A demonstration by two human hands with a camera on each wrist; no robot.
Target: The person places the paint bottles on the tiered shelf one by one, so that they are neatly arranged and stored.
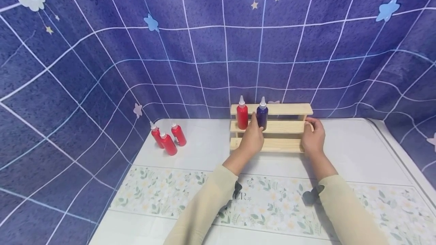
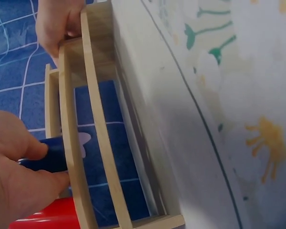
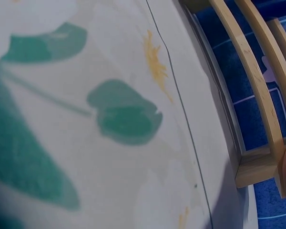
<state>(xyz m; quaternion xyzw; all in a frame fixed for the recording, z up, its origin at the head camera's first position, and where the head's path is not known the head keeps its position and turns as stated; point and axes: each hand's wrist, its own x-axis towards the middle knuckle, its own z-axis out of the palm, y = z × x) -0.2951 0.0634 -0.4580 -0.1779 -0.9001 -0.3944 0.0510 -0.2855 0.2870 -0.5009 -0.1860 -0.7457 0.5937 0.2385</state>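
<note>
A three-tier wooden rack [image 1: 287,126] stands at the back of the table. On its middle tier a dark blue squeeze bottle [image 1: 262,113] with a pale pointed cap is upright, and my left hand [image 1: 251,141] pinches it low down between thumb and fingers. Just left of it, on the same tier, stands a red squeeze bottle [image 1: 242,117]. My right hand [image 1: 314,139] grips the rack's right end, its fingers bent around the side. The left wrist view shows the blue bottle [image 2: 55,155] between thumb and fingertips, close to the shelf board.
Several red squeeze bottles [image 1: 168,144] stand grouped on the white table [image 1: 204,139] at the left. A floral strip [image 1: 272,199] runs across the table in front of the rack. Behind and to the left hangs a blue checked curtain [image 1: 204,75], close to the rack's back.
</note>
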